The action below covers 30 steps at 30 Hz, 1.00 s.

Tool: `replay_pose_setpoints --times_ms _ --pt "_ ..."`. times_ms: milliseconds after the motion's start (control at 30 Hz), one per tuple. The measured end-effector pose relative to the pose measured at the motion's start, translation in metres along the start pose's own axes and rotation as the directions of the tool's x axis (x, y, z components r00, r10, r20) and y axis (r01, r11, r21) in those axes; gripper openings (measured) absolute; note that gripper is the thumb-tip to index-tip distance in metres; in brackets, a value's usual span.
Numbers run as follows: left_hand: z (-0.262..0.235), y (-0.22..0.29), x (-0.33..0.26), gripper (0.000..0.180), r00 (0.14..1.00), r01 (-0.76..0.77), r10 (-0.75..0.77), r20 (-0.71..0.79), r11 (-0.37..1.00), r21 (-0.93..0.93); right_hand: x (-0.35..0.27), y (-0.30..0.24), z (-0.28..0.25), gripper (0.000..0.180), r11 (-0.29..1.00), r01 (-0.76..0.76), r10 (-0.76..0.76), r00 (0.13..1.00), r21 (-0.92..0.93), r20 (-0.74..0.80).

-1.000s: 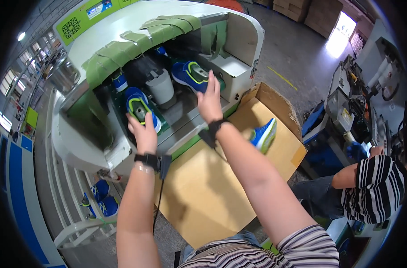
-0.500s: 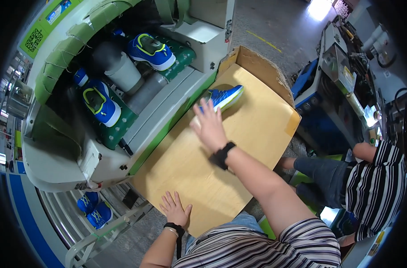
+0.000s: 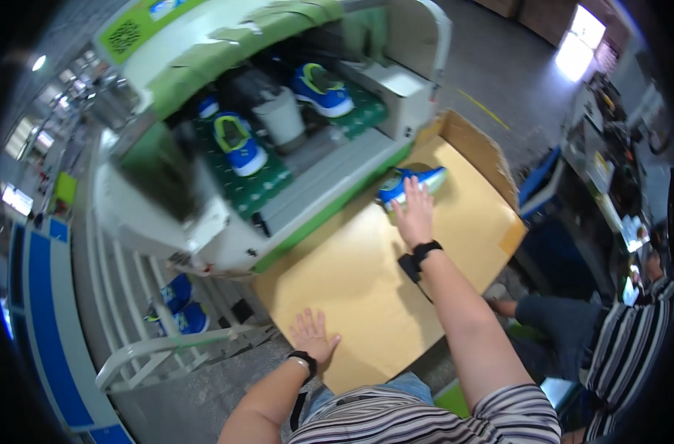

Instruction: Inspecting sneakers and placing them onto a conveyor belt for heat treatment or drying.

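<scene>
A blue sneaker (image 3: 433,175) with a white sole and yellow-green trim lies on its side at the far part of the tan board (image 3: 352,274), close to the machine. My right hand (image 3: 417,216) is stretched out in front of it, fingers extended and overlapping the sole side. Whether the fingertips touch the shoe I cannot tell. Flat on the near left corner of the board rests my left hand (image 3: 312,339), fingers spread and nothing in it. Both wrists wear black bands.
Inside the machine (image 3: 337,189), a left sneaker (image 3: 237,144) and a right sneaker (image 3: 322,90) sit on green perforated pads. More blue shoes (image 3: 183,303) lie on a white rail rack at left. A cardboard flap (image 3: 481,155) edges the board; another person (image 3: 625,325) is at right.
My view has turned, so the scene sits further right and lower. My right hand has come from beside the sneaker's heel to its sole side. The left hand stays on the board.
</scene>
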<state>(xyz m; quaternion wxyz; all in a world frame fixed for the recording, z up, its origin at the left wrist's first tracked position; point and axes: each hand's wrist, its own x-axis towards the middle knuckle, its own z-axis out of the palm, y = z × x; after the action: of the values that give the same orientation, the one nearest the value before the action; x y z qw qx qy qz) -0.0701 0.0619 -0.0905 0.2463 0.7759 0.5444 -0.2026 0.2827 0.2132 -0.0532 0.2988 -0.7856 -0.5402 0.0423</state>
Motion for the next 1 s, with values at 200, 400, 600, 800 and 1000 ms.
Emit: replay_pose_setpoints --times_ms 200,400,600,800,1000 --pt "-0.004 0.000 -0.003 0.092 1.000 0.004 -0.004 -0.005 1.000 -0.024 -0.056 0.010 -0.001 0.073 0.968 -0.025 0.056 0.991 -0.252 0.119" --pt "-0.009 -0.003 -0.005 0.089 1.000 0.004 -0.002 0.024 0.997 -0.071 -0.010 0.049 -0.002 0.086 0.780 -0.428 0.565 0.795 0.457 -0.221" --pt "-0.012 -0.003 -0.007 0.086 0.999 0.021 -0.016 0.047 0.993 -0.115 0.011 0.054 0.010 0.090 0.690 -0.592 0.622 0.779 0.417 0.075" --pt "-0.009 -0.004 -0.005 0.090 0.998 0.019 -0.012 0.059 0.993 -0.120 -0.094 0.013 -0.047 0.079 0.679 -0.620 0.194 0.669 0.394 0.718" --pt "-0.013 -0.005 -0.015 0.101 0.999 -0.040 0.042 0.011 0.992 -0.122 -0.251 -0.018 -0.070 0.072 0.777 -0.370 -0.057 0.764 0.510 0.643"
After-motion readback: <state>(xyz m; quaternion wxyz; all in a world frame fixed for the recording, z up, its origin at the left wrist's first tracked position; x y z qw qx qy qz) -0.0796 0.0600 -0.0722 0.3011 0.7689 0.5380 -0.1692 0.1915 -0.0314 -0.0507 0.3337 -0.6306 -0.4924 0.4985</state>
